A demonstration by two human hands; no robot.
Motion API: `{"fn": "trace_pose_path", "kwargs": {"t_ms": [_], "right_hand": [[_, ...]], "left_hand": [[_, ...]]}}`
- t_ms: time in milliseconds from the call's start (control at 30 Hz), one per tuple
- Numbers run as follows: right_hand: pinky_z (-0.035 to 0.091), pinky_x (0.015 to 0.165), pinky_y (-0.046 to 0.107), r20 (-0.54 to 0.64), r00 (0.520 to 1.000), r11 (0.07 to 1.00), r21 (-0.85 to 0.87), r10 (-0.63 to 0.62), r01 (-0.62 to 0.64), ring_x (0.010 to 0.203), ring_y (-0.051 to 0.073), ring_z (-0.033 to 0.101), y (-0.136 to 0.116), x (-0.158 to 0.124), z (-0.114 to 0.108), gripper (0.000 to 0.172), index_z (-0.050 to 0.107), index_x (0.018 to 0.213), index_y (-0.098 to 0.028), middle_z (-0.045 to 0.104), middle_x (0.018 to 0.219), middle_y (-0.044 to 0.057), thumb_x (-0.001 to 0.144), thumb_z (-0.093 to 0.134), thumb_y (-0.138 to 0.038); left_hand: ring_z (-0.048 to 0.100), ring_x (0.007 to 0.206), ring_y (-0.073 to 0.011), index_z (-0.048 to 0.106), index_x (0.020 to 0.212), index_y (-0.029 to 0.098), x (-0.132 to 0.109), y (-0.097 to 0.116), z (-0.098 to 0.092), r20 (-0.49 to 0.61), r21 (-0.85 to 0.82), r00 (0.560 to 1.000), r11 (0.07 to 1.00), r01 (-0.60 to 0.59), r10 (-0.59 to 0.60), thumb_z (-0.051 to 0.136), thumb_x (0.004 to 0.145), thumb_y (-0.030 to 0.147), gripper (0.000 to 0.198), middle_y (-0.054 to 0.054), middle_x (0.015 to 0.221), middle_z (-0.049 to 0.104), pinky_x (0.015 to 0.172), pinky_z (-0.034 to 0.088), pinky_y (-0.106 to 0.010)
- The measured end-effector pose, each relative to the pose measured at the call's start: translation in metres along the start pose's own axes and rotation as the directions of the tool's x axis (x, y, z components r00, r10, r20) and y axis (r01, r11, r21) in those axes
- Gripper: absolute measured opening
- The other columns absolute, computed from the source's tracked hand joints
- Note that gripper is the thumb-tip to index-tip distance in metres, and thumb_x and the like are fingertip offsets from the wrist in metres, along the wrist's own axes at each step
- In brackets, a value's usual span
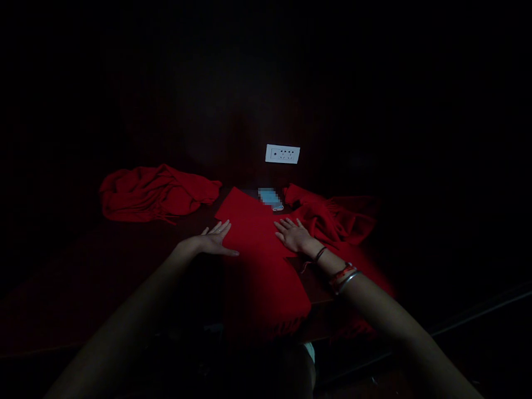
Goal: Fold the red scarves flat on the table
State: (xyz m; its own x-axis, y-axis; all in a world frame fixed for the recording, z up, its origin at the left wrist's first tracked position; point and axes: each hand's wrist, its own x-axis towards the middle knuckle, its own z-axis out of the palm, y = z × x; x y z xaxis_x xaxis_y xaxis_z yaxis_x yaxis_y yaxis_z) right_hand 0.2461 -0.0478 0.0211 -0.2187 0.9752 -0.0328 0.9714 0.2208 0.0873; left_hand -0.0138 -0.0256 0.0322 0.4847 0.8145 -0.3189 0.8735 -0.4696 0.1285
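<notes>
A red fringed scarf (255, 238) lies spread and partly folded on a dark table, its fringed end hanging over the front edge. On the scarf's left edge rests my left hand (215, 239), open, fingers stretched out. Flat on its right side is my right hand (293, 235), open with fingers spread; bracelets circle that wrist. Neither hand grips anything. Beside my right hand lies a bunched red scarf (328, 213), with red cloth running down toward the front edge.
A crumpled red scarf (158, 191) with fringe lies at the back left. Behind the spread scarf sits a light-blue blurred item (269, 197). A white socket panel (282, 154) is on the wall. The surroundings are very dark.
</notes>
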Motion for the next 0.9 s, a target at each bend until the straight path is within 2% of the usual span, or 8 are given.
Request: {"fn": "trace_pose_path", "kwargs": {"t_ms": [133,267,367,467,633,700,800,900], "right_hand": [[0.009,0.1,0.039,-0.204,0.975,0.985,-0.13,0.083,-0.111,0.125,0.022,0.012,0.063,-0.023,-0.014,0.049,0.032,0.127,-0.014,0.021,0.136,0.01,0.083,0.03,-0.034],[0.013,0.096,0.048,-0.409,0.883,0.957,-0.071,0.23,-0.281,0.124,0.028,0.01,0.095,-0.04,-0.022,0.058,0.024,0.129,-0.013,0.019,0.136,0.012,0.079,0.038,-0.039],[0.02,0.092,0.049,-0.358,0.886,0.952,0.03,0.295,-0.305,0.114,0.029,0.032,0.107,-0.042,-0.025,0.056,0.033,0.123,-0.011,0.04,0.124,0.016,0.075,0.044,-0.036],[0.031,0.085,0.039,-0.32,0.917,0.969,0.149,0.238,-0.199,0.089,0.022,0.051,0.113,-0.037,-0.032,0.032,0.052,0.101,-0.012,0.059,0.096,0.011,0.075,0.044,-0.027],[0.04,0.064,0.026,-0.469,0.853,0.879,0.476,0.228,0.027,0.072,0.015,0.053,0.121,-0.038,-0.062,0.028,0.052,0.092,-0.014,0.059,0.085,0.006,0.073,0.047,-0.034],[0.041,0.061,0.026,-0.447,0.871,0.83,0.551,0.203,0.09,0.068,0.014,0.053,0.124,-0.043,-0.081,0.03,0.053,0.09,-0.014,0.059,0.081,0.006,0.072,0.048,-0.037],[0.043,0.062,0.03,-0.35,0.93,0.853,0.513,0.111,0.091,0.068,0.016,0.055,0.131,-0.05,-0.119,0.029,0.058,0.084,-0.015,0.06,0.078,0.007,0.07,0.051,-0.041],[0.042,0.065,0.036,-0.331,0.939,0.969,0.248,0.098,-0.014,0.068,0.019,0.056,0.142,-0.052,-0.158,0.028,0.063,0.076,-0.017,0.061,0.072,0.007,0.067,0.056,-0.043]], "left_hand": [[-0.009,0.124,-0.0253,-0.004,0.132,0.007,-0.002,0.001,-0.003,0.006,0.0,1.0,1.0,0.008,-0.008,0.036,0.055,0.074,0.11,-0.01,0.136,-0.01,0.1,0.004,-0.045],[-0.007,0.125,-0.0266,-0.003,0.132,0.011,-0.003,-0.008,-0.005,0.029,0.021,0.999,0.999,0.044,-0.044,0.04,0.054,0.071,0.109,-0.009,0.136,-0.009,0.099,0.006,-0.048],[-0.004,0.124,-0.0289,-0.001,0.132,0.011,-0.001,-0.023,-0.006,0.028,0.038,0.997,0.997,0.067,-0.068,0.043,0.051,0.072,0.111,-0.01,0.136,-0.006,0.098,0.007,-0.05],[-0.003,0.124,-0.0294,0.0,0.132,0.011,0.001,-0.035,-0.006,0.039,0.049,0.996,0.996,0.078,-0.08,0.045,0.049,0.072,0.113,-0.01,0.136,-0.004,0.098,0.008,-0.05],[0.001,0.124,-0.0281,0.005,0.132,0.009,-0.002,-0.039,-0.009,0.051,0.025,0.996,0.997,0.071,-0.073,0.049,0.047,0.07,0.114,-0.012,0.135,-0.002,0.099,0.017,-0.04],[0.002,0.124,-0.0275,0.006,0.132,0.008,-0.003,-0.038,-0.01,0.049,0.014,0.997,0.998,0.066,-0.067,0.05,0.046,0.07,0.115,-0.013,0.135,-0.001,0.099,0.019,-0.038],[0.003,0.124,-0.0274,0.005,0.132,0.008,-0.002,-0.037,-0.01,0.045,0.008,0.997,0.998,0.066,-0.066,0.051,0.045,0.069,0.116,-0.014,0.135,-0.001,0.099,0.02,-0.037],[0.003,0.125,-0.0264,0.005,0.132,0.007,-0.003,-0.036,-0.011,0.051,0.004,0.996,0.998,0.069,-0.069,0.052,0.045,0.068,0.116,-0.013,0.135,-0.002,0.099,0.02,-0.035]]}}
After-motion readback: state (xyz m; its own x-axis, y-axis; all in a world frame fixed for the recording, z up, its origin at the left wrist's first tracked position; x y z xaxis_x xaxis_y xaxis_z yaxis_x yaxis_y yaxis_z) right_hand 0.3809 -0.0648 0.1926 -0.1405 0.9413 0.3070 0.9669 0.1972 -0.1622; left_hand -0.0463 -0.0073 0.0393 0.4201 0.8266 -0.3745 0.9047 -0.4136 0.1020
